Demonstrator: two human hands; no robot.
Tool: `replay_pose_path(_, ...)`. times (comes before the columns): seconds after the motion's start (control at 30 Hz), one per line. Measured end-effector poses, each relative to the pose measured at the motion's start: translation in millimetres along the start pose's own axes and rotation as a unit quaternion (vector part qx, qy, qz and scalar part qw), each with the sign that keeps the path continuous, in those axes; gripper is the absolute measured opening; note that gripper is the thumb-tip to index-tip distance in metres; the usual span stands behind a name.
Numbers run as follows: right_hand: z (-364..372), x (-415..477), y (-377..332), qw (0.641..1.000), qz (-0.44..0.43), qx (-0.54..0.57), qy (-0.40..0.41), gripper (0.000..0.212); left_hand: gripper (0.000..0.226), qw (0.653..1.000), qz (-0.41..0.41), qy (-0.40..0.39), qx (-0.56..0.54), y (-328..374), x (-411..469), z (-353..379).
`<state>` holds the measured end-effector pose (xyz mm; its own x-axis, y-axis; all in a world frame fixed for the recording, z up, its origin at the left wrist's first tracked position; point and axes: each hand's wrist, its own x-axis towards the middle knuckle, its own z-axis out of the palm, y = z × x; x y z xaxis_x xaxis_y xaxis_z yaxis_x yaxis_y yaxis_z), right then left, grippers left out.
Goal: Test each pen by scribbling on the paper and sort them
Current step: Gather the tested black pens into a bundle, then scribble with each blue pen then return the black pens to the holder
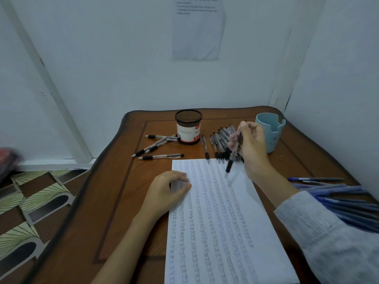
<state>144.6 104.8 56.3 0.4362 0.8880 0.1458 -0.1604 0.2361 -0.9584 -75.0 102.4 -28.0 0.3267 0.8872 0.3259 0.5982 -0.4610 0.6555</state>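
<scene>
The scribbled white paper [215, 222] lies flat, its far left edge under the left hand [166, 189]. The right hand [252, 144] holds one black-grip pen [233, 152] tip-down; a pile of pens [220, 140] lies just behind it.

I can't read the wall notice [198, 27]; its top is cut off. The pen [232, 156] is motion-blurred. The sleeve [328, 238] hides part of the blue pens [344, 201].

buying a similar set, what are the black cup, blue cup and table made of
Black cup: seems black metal mesh, see-through weave above a paper label. Blue cup: smooth matte, likely plastic or silicone; cannot tell which. Table: glossy brown wood or veneer, grain and sheen showing.
</scene>
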Motion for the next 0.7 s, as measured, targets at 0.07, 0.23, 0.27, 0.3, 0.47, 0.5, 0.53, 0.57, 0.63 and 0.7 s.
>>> replay_pose_path(0.07, -11, -10, -2, 0.997, 0.064, 0.027, -0.011, 0.018, 0.014, 1.0, 0.012, -0.016, 0.015, 5, -1, 0)
replay_pose_path(0.23, -33, -39, -3, 0.954, 0.258, 0.138, -0.063, 0.042, 0.019, 0.995, 0.033, -0.033, 0.088, 10, -3, 2)
replay_pose_path(0.27, -37, -44, -3, 0.945, 0.28, 0.156, -0.065, 0.038, 0.019, 0.994, 0.038, -0.033, 0.101, 11, -4, 2)
replay_pose_path(0.3, -41, -48, -2, 0.937, 0.297, 0.172, -0.066, 0.034, 0.019, 0.992, 0.041, -0.035, 0.113, 13, -5, 2)
replay_pose_path(0.47, -60, -76, -6, 0.915, 0.322, 0.224, -0.092, 0.037, 0.017, 0.983, 0.049, -0.058, 0.168, 22, -7, 3)
replay_pose_path(0.5, -63, -81, -7, 0.927, 0.304, 0.198, -0.093, 0.037, 0.019, 0.98, 0.041, -0.069, 0.181, 26, -7, 3)
replay_pose_path(0.53, -67, -86, -7, 0.94, 0.285, 0.163, -0.092, 0.034, 0.02, 0.976, 0.024, -0.086, 0.197, 31, -7, 2)
replay_pose_path(0.57, -71, -90, -7, 0.948, 0.272, 0.138, -0.09, 0.03, 0.022, 0.971, 0.01, -0.1, 0.217, 38, -9, 2)
replay_pose_path(0.63, -78, -99, -4, 0.937, 0.296, 0.157, -0.104, 0.036, 0.028, 0.964, 0.009, -0.104, 0.244, 52, -17, 5)
replay_pose_path(0.7, -86, -108, 1, 0.913, 0.334, 0.204, -0.119, 0.05, 0.036, 0.973, 0.027, -0.088, 0.213, 68, -34, 11)
